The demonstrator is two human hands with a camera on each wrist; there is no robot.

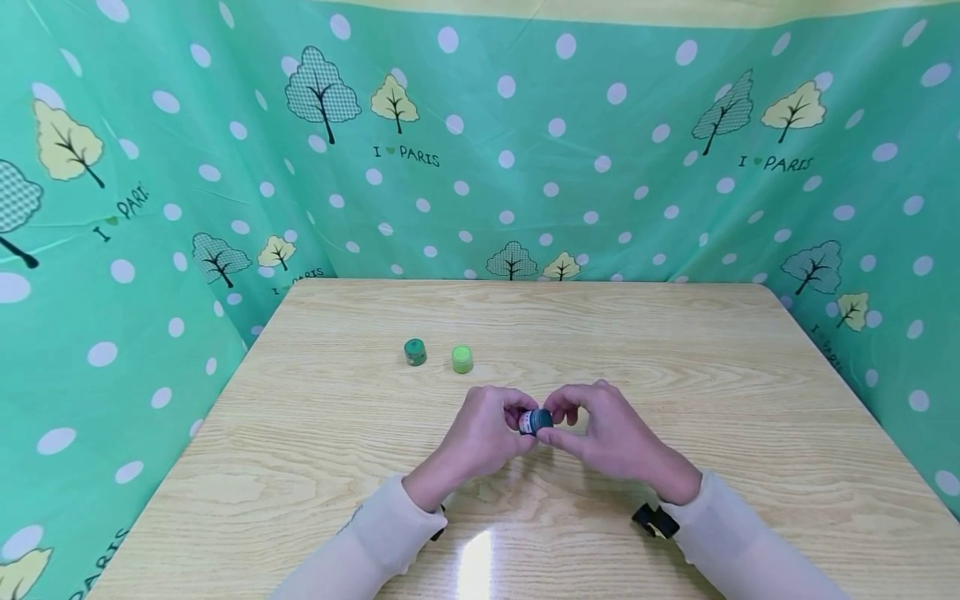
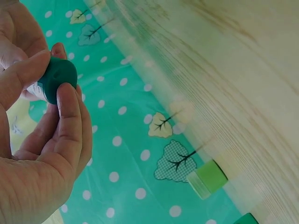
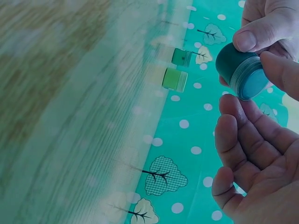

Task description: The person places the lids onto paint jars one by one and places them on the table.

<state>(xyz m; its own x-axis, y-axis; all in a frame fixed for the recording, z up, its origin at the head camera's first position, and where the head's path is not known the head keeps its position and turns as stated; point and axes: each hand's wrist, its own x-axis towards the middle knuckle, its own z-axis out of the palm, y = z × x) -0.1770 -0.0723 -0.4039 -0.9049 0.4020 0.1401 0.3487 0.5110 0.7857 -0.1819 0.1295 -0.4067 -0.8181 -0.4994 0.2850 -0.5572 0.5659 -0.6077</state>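
A small dark teal jar [image 1: 536,422] with a white label is held between both hands over the front-middle of the table. My left hand [image 1: 483,429] pinches it with thumb and fingers from the left, beside the label. From the right, the thumb and fingertips of my right hand [image 1: 611,429] close on its other end. In the right wrist view, the jar [image 3: 236,65] shows a clear, ridged rim facing the right hand [image 3: 261,172]. The left wrist view shows a smooth, dark teal round end of the jar [image 2: 60,79] between fingertips.
Behind and left of the hands stand a dark green jar [image 1: 415,352] and a light green jar [image 1: 462,359], side by side on the wooden table [image 1: 315,467]. A green dotted curtain [image 1: 540,183] hangs around the back and sides. A black strap piece [image 1: 655,521] sits at the right wrist.
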